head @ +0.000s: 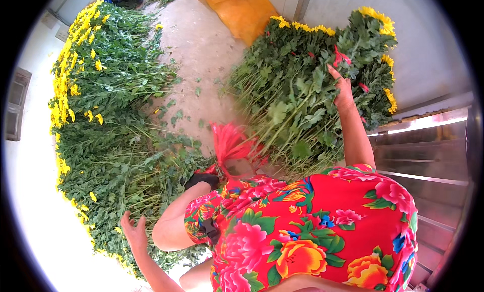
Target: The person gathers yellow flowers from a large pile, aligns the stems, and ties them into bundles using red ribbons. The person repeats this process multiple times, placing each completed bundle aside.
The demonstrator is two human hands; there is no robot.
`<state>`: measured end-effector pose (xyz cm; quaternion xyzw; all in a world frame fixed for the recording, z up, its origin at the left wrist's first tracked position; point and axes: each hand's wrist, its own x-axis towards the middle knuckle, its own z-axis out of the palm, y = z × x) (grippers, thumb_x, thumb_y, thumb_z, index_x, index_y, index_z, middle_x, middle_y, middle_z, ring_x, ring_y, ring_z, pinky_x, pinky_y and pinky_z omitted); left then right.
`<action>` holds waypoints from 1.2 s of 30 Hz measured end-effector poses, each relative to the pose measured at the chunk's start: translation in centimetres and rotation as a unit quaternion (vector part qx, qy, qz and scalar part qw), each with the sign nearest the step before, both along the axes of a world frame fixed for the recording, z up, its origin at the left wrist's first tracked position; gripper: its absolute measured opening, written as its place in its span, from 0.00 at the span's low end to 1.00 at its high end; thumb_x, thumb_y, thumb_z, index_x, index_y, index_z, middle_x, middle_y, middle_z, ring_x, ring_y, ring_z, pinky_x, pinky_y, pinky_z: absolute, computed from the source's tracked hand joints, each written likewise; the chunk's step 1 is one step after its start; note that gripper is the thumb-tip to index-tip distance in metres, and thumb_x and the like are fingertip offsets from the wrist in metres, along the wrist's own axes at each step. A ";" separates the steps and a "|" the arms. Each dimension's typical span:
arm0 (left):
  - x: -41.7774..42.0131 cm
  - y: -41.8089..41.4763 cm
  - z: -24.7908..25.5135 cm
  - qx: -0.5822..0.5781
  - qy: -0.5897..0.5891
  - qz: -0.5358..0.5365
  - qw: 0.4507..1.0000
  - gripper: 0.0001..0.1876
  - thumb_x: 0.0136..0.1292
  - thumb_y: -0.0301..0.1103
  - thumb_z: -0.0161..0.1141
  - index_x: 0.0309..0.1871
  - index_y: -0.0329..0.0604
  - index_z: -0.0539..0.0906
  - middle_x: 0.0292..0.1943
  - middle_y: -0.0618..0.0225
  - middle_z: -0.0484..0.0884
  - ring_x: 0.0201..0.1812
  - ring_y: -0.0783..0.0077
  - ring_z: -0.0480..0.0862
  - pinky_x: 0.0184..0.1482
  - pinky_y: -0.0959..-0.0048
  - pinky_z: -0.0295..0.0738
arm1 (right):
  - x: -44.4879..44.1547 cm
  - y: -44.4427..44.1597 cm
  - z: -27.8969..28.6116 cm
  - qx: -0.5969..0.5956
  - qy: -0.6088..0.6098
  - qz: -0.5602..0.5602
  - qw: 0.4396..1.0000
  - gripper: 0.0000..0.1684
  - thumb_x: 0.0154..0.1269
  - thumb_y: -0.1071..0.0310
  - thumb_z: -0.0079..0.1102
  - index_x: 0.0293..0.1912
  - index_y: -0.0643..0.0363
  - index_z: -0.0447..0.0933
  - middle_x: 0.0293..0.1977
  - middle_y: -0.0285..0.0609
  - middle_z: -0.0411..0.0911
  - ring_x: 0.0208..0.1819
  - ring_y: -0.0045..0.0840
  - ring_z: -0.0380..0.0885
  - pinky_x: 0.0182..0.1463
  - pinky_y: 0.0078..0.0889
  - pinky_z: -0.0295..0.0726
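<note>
My right hand (343, 91) grips a leafy bunch of yellow chrysanthemums (302, 93) below its red plastic tie (341, 57). Leaves cover part of the fingers. The bunch lies slantwise over a pile of tied chrysanthemum bunches (261, 65), blooms toward the wall and stems toward my knees. My left hand (135, 229), fingers apart and holding nothing, is at the near part of a long heap of loose chrysanthemums (109, 159). Whether its fingertips touch the leaves I cannot tell. A fan of red plastic strips (228, 142) stands between the two piles, close to my knee.
An orange woven sack (245, 12) rests against the back wall (332, 8). Scattered leaves dot the concrete floor (196, 38) between the piles. A metal-barred frame (419, 163) is on my right. My red floral garment (302, 231) fills the near middle.
</note>
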<state>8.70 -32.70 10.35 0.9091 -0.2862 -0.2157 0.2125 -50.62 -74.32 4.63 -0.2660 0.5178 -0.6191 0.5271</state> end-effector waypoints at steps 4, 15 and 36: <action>2.0 3.7 -2.1 0.021 0.044 0.012 0.999 0.33 0.63 0.34 0.66 0.71 0.40 0.68 0.68 0.59 0.68 0.61 0.58 0.73 0.63 0.60 0.71 | -12.5 -1.6 -9.9 0.170 0.246 -0.071 0.952 0.42 0.50 0.44 0.79 0.54 0.68 0.78 0.45 0.48 0.83 0.47 0.36 0.84 0.53 0.40 0.82; -2.3 17.2 -6.4 -0.053 0.055 0.229 0.970 0.35 0.60 0.42 0.71 0.68 0.37 0.72 0.67 0.52 0.71 0.64 0.51 0.76 0.64 0.59 0.72 | -2.9 -4.2 -5.3 0.204 0.856 -0.214 0.424 0.44 0.45 0.32 0.74 0.48 0.60 0.76 0.48 0.46 0.81 0.47 0.44 0.83 0.44 0.48 0.84; -6.4 21.1 -9.0 -0.037 -0.002 0.232 0.972 0.29 0.58 0.36 0.69 0.63 0.39 0.74 0.59 0.50 0.74 0.56 0.44 0.79 0.57 0.56 0.77 | 78.9 23.9 -20.6 -0.448 0.552 0.591 0.381 0.37 0.65 0.51 0.63 0.66 0.62 0.67 0.64 0.56 0.72 0.66 0.50 0.69 0.65 0.50 0.73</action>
